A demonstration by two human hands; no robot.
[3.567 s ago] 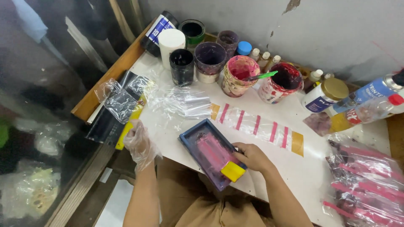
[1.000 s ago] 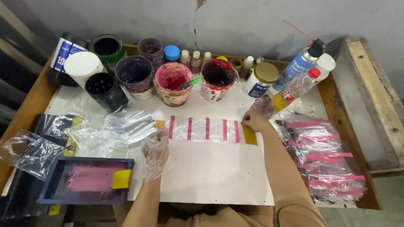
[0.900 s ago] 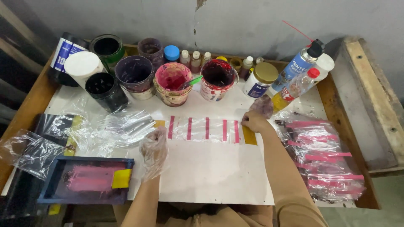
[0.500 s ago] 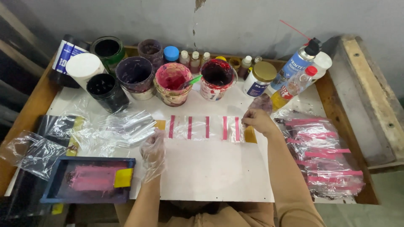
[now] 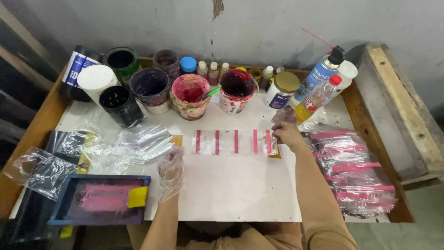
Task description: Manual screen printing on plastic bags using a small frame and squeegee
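Note:
My right hand (image 5: 287, 135) pinches the right end of a clear plastic bag with pink printed stripes (image 5: 233, 141) that lies flat on the white board (image 5: 231, 190). My left hand (image 5: 170, 169), in a loose clear plastic glove, rests open on the board just left of and below the bag, touching nothing else. A blue-framed printing screen (image 5: 99, 199) coated with pink ink lies at the lower left, with a yellow squeegee (image 5: 138, 196) on it.
Several ink pots, jars and small bottles line the back edge, among them a pink-stained tub (image 5: 190, 96). A spray can (image 5: 318, 78) stands back right. A pile of printed bags (image 5: 354, 171) lies at the right, crumpled clear bags (image 5: 134, 143) at the left.
The printing screen went from under my hands to the lower left. My right hand has moved to the striped bag's right end and slid slightly down and left over the last second.

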